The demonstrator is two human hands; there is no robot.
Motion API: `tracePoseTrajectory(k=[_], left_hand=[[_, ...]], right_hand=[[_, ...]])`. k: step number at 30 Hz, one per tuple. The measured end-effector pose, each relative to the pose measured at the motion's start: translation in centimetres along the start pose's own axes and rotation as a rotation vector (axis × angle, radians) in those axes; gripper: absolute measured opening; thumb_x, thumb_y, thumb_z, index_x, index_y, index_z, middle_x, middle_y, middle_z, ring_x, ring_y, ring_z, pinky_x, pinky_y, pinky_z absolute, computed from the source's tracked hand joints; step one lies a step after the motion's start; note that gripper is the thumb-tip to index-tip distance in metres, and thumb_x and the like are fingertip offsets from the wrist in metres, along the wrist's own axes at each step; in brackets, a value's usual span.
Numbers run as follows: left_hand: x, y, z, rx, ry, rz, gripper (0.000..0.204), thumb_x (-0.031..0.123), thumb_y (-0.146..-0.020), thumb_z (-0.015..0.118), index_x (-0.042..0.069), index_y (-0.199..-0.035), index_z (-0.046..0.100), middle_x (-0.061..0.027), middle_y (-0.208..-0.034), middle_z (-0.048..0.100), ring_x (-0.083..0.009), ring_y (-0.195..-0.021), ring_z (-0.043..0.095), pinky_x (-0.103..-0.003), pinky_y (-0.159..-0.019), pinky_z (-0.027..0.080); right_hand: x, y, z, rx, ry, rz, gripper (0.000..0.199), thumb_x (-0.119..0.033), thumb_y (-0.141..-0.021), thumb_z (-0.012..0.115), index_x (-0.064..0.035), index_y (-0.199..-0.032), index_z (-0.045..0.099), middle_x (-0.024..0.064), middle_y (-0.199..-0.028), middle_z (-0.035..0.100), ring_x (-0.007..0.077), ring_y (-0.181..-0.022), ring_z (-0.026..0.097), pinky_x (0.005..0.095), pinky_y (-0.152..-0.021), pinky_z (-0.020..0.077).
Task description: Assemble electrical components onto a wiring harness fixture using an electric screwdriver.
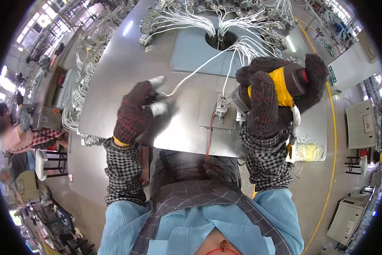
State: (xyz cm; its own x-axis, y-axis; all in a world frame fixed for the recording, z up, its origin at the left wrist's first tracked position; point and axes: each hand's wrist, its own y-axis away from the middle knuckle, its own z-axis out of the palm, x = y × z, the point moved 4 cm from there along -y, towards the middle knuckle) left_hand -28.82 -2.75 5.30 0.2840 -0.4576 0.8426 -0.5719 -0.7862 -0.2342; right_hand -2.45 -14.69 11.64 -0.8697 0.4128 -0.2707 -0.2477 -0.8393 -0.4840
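Observation:
My left hand [133, 111], in a dark knitted glove with white-covered thumb and fingertip, is over the left of the metal table. A white cable [195, 72] runs from the table's round hole into the gap between thumb and finger; its end is hidden in the hand. My right hand [265, 102], gloved alike, is wrapped around a dark hand-held power tool [293, 80] with a yellow band. The tool's nose is beside a small metal connector part [221, 105] on a grey plate [205, 111]. Another white cable and red wires [210, 134] meet that part.
Many white cables with metal ends [250, 10] fan out around the hole [220, 40] in a blue-grey panel [184, 55]. More cable bundles [87, 72] hang along the left. A yellow-topped clear box [307, 151] is at the right edge. Another person [21, 134] is at far left.

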Motion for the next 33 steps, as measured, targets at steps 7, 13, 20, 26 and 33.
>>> tracePoseTrajectory(k=[7, 13, 20, 26, 33], left_hand=[[1.3, 2.9, 6.7, -0.356, -0.054, 0.116, 0.075, 0.005, -0.077, 0.087, -0.001, -0.142, 0.052, -0.0115, -0.122, 0.067, -0.0191, -0.106, 0.068, -0.035, -0.093, 0.057], [5.1, 0.2, 8.4, -0.165, 0.203, 0.191, 0.066, 0.016, -0.082, 0.081, 0.009, -0.143, 0.055, -0.0118, -0.114, 0.068, -0.0236, -0.09, 0.07, -0.036, -0.078, 0.057], [6.2, -3.0, 9.5, -0.321, 0.169, 0.181, 0.062, 0.026, -0.086, 0.078, 0.002, -0.139, 0.058, -0.0172, -0.11, 0.072, -0.027, -0.099, 0.073, -0.037, -0.086, 0.057], [6.8, -3.8, 9.7, -0.43, -0.218, 0.209, 0.062, 0.046, -0.085, 0.076, 0.004, -0.129, 0.062, -0.0187, -0.109, 0.071, -0.0352, -0.1, 0.072, -0.043, -0.084, 0.057], [7.6, -4.0, 9.7, -0.526, -0.353, 0.159, 0.062, 0.05, -0.086, 0.074, 0.014, -0.135, 0.062, -0.0122, -0.121, 0.07, -0.0342, -0.106, 0.07, -0.045, -0.09, 0.054]], right_hand=[[-0.3, 1.4, 1.2, 0.094, 1.178, -0.569, 0.061, -0.02, -0.095, 0.069, -0.0089, -0.146, 0.039, 0.0195, -0.103, 0.068, 0.0269, -0.082, 0.071, 0.0387, -0.073, 0.0632], [-1.8, 0.1, 1.6, 0.158, 1.012, -0.563, 0.069, -0.012, -0.092, 0.071, -0.0119, -0.15, 0.033, 0.0186, -0.095, 0.068, 0.0258, -0.073, 0.07, 0.0375, -0.062, 0.0632], [-3.5, 0.3, 2.0, 0.186, 0.853, -0.756, 0.072, -0.004, -0.09, 0.066, -0.014, -0.151, 0.03, 0.0193, -0.09, 0.065, 0.0224, -0.069, 0.065, 0.0398, -0.058, 0.0615], [-2.7, 0.4, 2.3, 0.152, 1.091, -0.657, 0.08, -0.002, -0.087, 0.069, -0.0183, -0.153, 0.027, 0.0169, -0.095, 0.065, 0.0241, -0.075, 0.069, 0.0435, -0.066, 0.0642], [-1.5, 0.7, 3.1, 0.202, 1.133, -0.579, 0.078, -0.007, -0.089, 0.072, -0.0159, -0.152, 0.027, 0.0176, -0.097, 0.067, 0.0255, -0.077, 0.071, 0.0426, -0.069, 0.064]])
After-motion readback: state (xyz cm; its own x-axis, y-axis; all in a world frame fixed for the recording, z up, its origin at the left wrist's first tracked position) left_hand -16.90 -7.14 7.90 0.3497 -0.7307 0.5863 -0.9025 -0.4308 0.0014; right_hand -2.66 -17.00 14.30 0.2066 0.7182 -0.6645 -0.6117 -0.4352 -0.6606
